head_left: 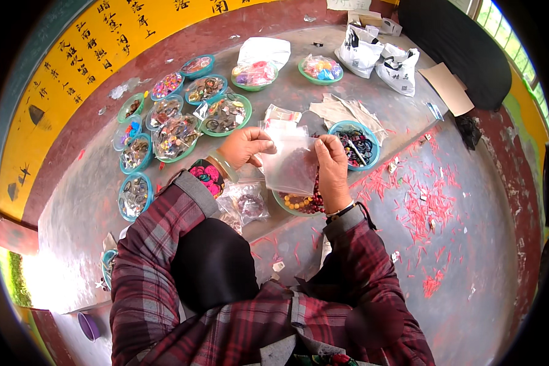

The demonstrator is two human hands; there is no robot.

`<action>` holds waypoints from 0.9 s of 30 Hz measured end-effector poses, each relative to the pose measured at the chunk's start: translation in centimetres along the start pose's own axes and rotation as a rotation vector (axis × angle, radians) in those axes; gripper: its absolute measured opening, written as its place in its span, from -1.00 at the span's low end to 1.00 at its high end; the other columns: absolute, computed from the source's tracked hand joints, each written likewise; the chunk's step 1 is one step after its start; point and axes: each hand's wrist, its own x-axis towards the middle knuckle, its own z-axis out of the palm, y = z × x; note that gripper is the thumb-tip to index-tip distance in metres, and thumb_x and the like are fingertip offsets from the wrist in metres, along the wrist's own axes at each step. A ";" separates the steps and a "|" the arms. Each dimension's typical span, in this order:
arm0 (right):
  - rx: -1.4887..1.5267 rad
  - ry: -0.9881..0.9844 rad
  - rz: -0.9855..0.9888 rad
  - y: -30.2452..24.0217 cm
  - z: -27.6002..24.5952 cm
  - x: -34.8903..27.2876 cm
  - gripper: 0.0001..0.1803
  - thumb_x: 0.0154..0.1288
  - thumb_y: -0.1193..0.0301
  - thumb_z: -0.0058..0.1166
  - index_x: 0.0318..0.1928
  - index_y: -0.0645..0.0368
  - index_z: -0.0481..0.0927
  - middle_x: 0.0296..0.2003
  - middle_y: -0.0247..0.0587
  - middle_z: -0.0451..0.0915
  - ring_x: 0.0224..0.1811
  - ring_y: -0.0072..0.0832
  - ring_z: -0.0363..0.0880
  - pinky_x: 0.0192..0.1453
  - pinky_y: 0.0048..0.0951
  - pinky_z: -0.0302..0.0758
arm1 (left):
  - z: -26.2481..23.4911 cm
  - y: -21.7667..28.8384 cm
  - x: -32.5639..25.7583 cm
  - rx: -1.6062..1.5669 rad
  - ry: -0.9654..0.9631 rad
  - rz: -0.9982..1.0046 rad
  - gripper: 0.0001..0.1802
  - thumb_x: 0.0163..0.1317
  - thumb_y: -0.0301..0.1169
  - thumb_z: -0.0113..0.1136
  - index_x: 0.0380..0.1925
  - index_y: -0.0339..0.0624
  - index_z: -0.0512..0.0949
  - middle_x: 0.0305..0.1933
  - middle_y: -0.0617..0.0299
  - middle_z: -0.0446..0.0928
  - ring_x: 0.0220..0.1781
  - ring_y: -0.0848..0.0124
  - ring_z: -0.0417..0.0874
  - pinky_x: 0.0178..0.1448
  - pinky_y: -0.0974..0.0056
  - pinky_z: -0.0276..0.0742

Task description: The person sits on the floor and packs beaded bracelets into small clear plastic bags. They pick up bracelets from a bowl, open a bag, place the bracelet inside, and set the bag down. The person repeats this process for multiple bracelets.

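Ten rimmed bowls [175, 138] of small trinkets, contents too small to identify, sit at ten o'clock. The left hand [243, 146] and right hand [332, 165], fingers pinched together on the top corners, hold one clear plastic bag [290, 165] at centre. It partly hides a bowl of dark beads [299, 203]. Two white carrier bags [378, 58] stand at one o'clock.
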 end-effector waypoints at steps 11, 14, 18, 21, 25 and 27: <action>-0.164 0.148 -0.122 1.9 -0.1 -0.5 -0.93 0.34 0.48 -0.12 -0.30 0.19 0.39 -0.62 -0.41 0.35 -0.65 -0.70 0.27 -0.59 -0.65 0.24 | -0.1 -0.9 0.5 -0.221 0.020 -0.018 -0.81 0.30 -0.36 0.01 -0.20 -0.24 0.43 -0.29 0.12 0.57 -0.23 0.33 0.64 -0.16 0.31 0.61; -0.132 0.156 -0.118 1.6 0.0 -0.3 -0.93 0.34 0.47 -0.12 -0.30 0.20 0.39 -0.62 -0.40 0.36 -0.65 -0.69 0.28 -0.58 -0.65 0.25 | -0.7 -1.8 0.7 -0.213 0.001 0.013 -0.82 0.29 -0.39 0.02 -0.20 -0.26 0.47 -0.28 0.14 0.57 -0.23 0.35 0.64 -0.16 0.31 0.61; -0.129 0.110 -0.109 1.9 -0.7 -0.1 -0.92 0.34 0.47 -0.11 -0.30 0.20 0.40 -0.62 -0.37 0.40 -0.65 -0.67 0.32 -0.58 -0.65 0.27 | -0.8 -1.1 0.5 -0.150 0.055 0.019 -0.83 0.30 -0.41 0.00 -0.21 -0.27 0.49 -0.28 0.17 0.56 -0.24 0.39 0.63 -0.15 0.33 0.59; -0.141 0.106 -0.028 1.7 -0.5 0.0 -0.91 0.35 0.45 -0.12 -0.29 0.19 0.42 -0.61 -0.35 0.44 -0.65 -0.67 0.35 -0.58 -0.66 0.28 | -2.5 -0.7 -0.9 -0.036 0.157 0.073 -0.81 0.32 -0.37 -0.03 -0.21 -0.24 0.48 -0.32 0.20 0.56 -0.28 0.44 0.61 -0.18 0.36 0.59; -0.170 0.124 0.062 1.6 -1.7 0.1 -0.87 0.34 0.39 -0.09 -0.29 0.16 0.48 -0.60 -0.39 0.47 -0.65 -0.69 0.35 -0.59 -0.67 0.25 | -5.9 -2.4 -5.4 0.093 0.392 0.206 -0.78 0.32 -0.32 -0.04 -0.23 -0.26 0.47 -0.39 0.22 0.57 -0.34 0.47 0.61 -0.23 0.38 0.58; -0.221 0.122 0.078 1.6 -1.7 -0.3 -0.86 0.34 0.37 -0.08 -0.29 0.15 0.49 -0.59 -0.40 0.48 -0.64 -0.70 0.35 -0.58 -0.68 0.25 | -7.2 -4.5 -8.9 0.239 0.540 0.163 -0.77 0.32 -0.31 -0.03 -0.25 -0.27 0.48 -0.40 0.22 0.57 -0.34 0.49 0.61 -0.26 0.39 0.58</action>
